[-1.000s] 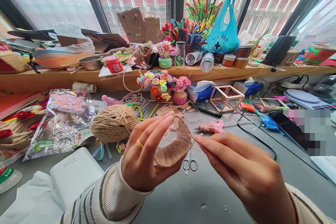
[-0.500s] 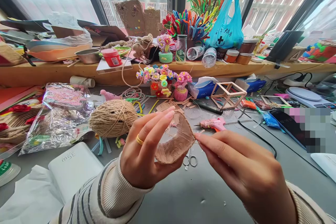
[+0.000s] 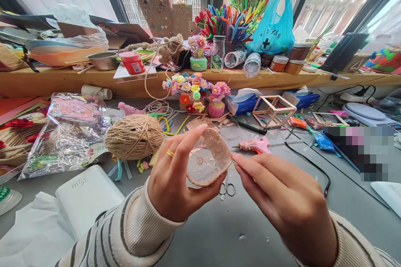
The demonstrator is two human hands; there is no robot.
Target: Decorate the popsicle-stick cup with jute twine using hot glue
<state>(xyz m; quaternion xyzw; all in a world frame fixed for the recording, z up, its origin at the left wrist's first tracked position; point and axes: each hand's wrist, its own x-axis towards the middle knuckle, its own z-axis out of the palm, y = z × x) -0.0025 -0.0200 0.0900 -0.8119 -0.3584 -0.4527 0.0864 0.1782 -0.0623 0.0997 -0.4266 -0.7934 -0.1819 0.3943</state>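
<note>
A round, cup-like piece with a brown twine rim is tilted so that its pale inside shows. My left hand wraps around its left side and underside, a gold ring on one finger. The fingertips of my right hand are pinched together at the cup's right edge, on what looks like the thin twine there. Small scissors lie on the table just below the cup. Behind my right hand rests a pink glue gun. A ball of twine sits to the left of my left hand.
A white power bank and tissue lie front left. Further back are a wooden stick frame, a blue tissue pack and crochet-like flowers. A black cable and a phone are at right.
The cup has tilted in my left hand, showing more of its inside and base. My right fingertips stay at its edge. The whole view has shifted slightly.
</note>
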